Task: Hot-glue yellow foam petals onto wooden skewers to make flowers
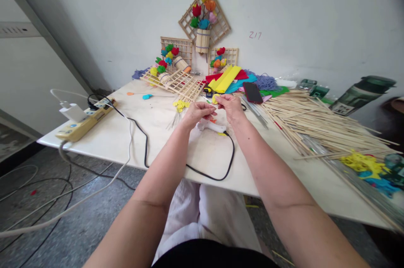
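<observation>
My left hand point(198, 113) and my right hand point(231, 107) meet over the middle of the white table point(120, 137). Both are closed in a pinch on a small yellow felt piece point(215, 99) held between their fingertips, with a bit of red showing below it. A white glue gun point(211, 126) lies on the table just under my hands, its black cord point(221, 175) looping toward the front edge. A cluster of small yellow felt flowers point(180, 105) on sticks lies just left of my left hand.
A heap of thin wooden sticks point(315, 125) covers the right side. A phone point(253, 92) and coloured felt sheets point(227, 78) lie behind my hands. Wooden lattice frames with felt flowers point(203, 19) lean on the wall. A power strip point(83, 123) sits at the left edge.
</observation>
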A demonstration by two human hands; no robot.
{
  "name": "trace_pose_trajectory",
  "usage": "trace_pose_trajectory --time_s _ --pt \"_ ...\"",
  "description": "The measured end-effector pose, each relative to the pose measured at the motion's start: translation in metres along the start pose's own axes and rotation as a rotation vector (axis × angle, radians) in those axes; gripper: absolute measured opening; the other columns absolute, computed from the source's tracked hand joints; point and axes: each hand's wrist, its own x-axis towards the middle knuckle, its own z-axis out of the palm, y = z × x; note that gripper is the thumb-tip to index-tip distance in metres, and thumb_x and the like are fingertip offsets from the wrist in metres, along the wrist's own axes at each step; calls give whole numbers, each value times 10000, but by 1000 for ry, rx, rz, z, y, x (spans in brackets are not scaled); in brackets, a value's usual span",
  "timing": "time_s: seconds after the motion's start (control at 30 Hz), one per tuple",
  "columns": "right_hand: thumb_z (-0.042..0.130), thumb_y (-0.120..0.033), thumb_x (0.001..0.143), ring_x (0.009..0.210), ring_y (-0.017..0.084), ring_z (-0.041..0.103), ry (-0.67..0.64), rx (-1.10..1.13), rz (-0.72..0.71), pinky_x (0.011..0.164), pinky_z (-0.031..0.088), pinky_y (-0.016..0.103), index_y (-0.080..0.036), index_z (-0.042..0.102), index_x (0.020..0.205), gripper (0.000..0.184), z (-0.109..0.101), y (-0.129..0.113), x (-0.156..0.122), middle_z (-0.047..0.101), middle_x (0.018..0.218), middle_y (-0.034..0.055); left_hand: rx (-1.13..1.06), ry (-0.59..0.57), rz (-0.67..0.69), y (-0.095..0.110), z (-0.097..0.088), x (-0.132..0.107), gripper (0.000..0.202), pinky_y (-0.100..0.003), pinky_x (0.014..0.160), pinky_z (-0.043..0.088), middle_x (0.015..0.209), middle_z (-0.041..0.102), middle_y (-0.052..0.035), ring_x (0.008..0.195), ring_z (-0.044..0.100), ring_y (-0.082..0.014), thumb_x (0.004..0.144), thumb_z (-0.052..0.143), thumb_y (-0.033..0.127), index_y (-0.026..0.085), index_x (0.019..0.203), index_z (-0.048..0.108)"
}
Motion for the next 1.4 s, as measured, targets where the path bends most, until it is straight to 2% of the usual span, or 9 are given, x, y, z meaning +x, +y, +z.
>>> trace_pose_trajectory --time_s 0.2,0.3,0.43,0.57,0.77,1.1,1.23,1.33,1.4 --pt "708 -393 584 526 91 470 9 -14 -9 519 391 246 -182 654 653 228 0 -1 -1 593 608 -16 -7 25 -23 1 0 -1 351 -205 486 423 647 674 -59 481 549 -77 578 777 385 90 737 672" --pt "713 -403 596 552 100 504 -89 12 38 524 395 244 -178 655 661 241 -4 -1 -2 613 635 -1 -18 19 -24 -1 -1 0 357 -202 475 411 653 675 -59 476 543 -73 575 778 391 92 741 675" --pt "707 -396 601 542 105 496 -174 -49 49 537 387 255 -168 594 548 260 -5 -2 -4 586 575 0 -19 9 -18 -3 -2 1 351 -200 478 405 649 673 -56 474 533 -66 573 777 402 96 707 670" --pt "699 -376 589 513 89 432 -139 -125 -26 542 367 256 -173 525 495 284 -4 -3 -2 487 503 -42 -28 9 -31 -3 -1 1 374 -200 480 404 632 670 -50 475 540 -72 548 789 398 94 735 678" --pt "652 -342 627 507 71 311 -74 -337 -162 515 268 246 -180 419 473 323 -4 1 2 313 473 -74 -45 9 -39 -6 -1 2 377 -198 485 398 626 664 -41 469 519 -61 555 787 392 92 758 679" --pt "617 -277 656 486 66 271 32 -510 -210 499 244 243 -188 367 455 334 -1 -7 -3 288 449 -82 -5 14 -71 -6 -1 2 355 -194 492 401 635 664 -42 482 523 -59 578 775 377 94 768 676" --pt "614 -339 692 492 76 366 4 -456 -171 511 310 233 -177 440 493 310 0 -8 -6 389 465 -67 33 35 -50 -8 -3 4 321 -188 466 388 643 668 -43 470 517 -57 605 754 360 96 765 668" --pt "593 -444 725 554 96 489 -41 -315 -106 525 376 223 -158 568 649 297 -3 -4 -4 559 592 -19 60 84 -44 -4 -6 4 254 -189 456 398 627 662 -42 465 525 -65 621 733 307 93 736 658" --pt "590 -463 730 581 98 523 -28 -258 -73 528 399 214 -152 596 715 312 -5 -1 -2 621 675 11 87 158 -52 0 -9 4 193 -194 464 417 601 649 -36 466 535 -73 631 711 257 91 707 648"
